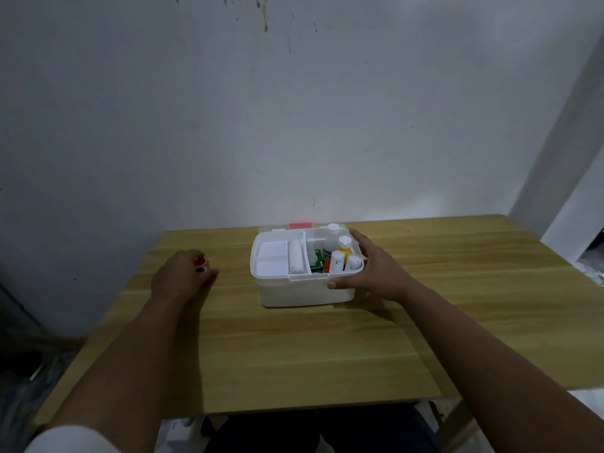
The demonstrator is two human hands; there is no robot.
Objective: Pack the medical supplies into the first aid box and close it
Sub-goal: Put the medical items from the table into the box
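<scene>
On the left, our left hand (183, 276) rests on the wooden surface (294, 348), its fingers curled around a small red thing (200, 261); what it is we cannot tell. The hand sits well apart from the box (304, 292), which stands open near the far edge, with its lid (299, 225) lying behind it. Inside, the left compartments hold white pads (271, 259) and a roll of bandage (296, 256). The right side is crowded with upright bottles (336, 253). Our right hand (369, 269) grips the box's right end, thumb on the front wall, fingers spread along the rim.

The tall bottles rise above the rim, so we judge the lid could jam on them or tip them. The red thing may also find little room, and forcing it in could topple the bottles.
</scene>
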